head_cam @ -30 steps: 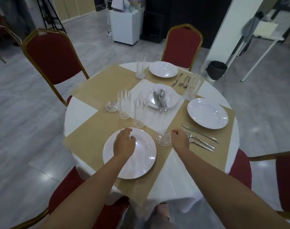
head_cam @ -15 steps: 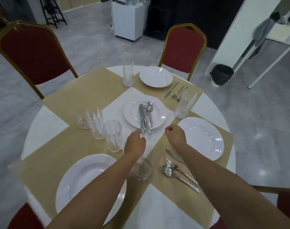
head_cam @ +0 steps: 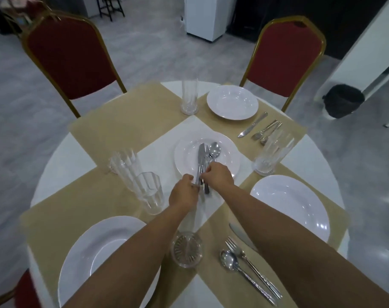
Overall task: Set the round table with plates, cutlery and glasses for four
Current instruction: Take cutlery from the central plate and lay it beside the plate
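Cutlery on the centre plate, held by both hands

Cutlery (head_cam: 203,160) lies as one bundle on the centre plate (head_cam: 184,152): a knife, a spoon and what looks like a fork. The handles point over the near rim. The left hand (head_cam: 184,194) pinches the handle ends from the left with curled fingers. The right hand (head_cam: 219,177) closes its fingers around the same handles from the right. Both hands are just beside each other, over the white middle of the table (head_cam: 62,152).

Three places have a plate: near plate (head_cam: 95,252), right plate (head_cam: 289,205) and far plate (head_cam: 232,102). One laid set (head_cam: 244,261) lies between the near and right plates, and a far set (head_cam: 259,128) lies to the right of the far plate. Two glasses (head_cam: 149,193) stand together left of the centre plate. A far glass (head_cam: 189,96) stands left of the far plate, a right glass (head_cam: 271,152) stands beyond the right plate, and a near glass (head_cam: 186,250) stands beside the left forearm.
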{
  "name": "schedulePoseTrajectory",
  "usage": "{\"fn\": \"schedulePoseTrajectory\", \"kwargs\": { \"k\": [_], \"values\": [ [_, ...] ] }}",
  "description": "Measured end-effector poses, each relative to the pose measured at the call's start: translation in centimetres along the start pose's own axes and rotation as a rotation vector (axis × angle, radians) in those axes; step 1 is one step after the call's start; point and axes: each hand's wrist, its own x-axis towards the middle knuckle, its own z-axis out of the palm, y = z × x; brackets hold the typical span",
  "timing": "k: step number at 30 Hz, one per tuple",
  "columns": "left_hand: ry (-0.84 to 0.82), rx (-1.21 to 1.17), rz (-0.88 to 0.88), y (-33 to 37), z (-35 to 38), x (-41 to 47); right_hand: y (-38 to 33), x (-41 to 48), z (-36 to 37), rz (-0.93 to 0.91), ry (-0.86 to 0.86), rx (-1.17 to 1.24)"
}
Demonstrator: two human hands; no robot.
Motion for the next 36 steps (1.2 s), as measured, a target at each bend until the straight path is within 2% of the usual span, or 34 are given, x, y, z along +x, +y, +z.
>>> {"fn": "schedulePoseTrajectory", "kwargs": {
  "k": [10, 14, 20, 24, 30, 36],
  "values": [
    [-0.012, -0.083, 0.008, -0.1, 0.1, 0.2, -0.9, 0.9, -0.5, 0.100, -0.008, -0.045],
    [0.022, 0.096, 0.030, 0.1, -0.1, -0.1, -0.7, 1.1, -0.7, 0.113, -0.025, 0.035],
    [0.109, 0.304, 0.106, 1.3, 0.2, 0.0, 0.3, 0.9, -2.2, 0.233, -0.046, 0.312],
    [0.138, 0.364, 0.096, 2.4, 0.5, 0.4, 1.1, 1.1, -3.1, 0.275, 0.042, 0.450],
    [0.189, 0.443, 0.161, 3.8, 0.8, 2.4, 2.5, 1.2, -4.2, 0.200, 0.146, 0.377],
    [0.129, 0.500, 0.190, 6.5, 2.1, 4.4, 4.2, 1.5, -4.5, 0.205, 0.226, 0.411]
  ]
}}
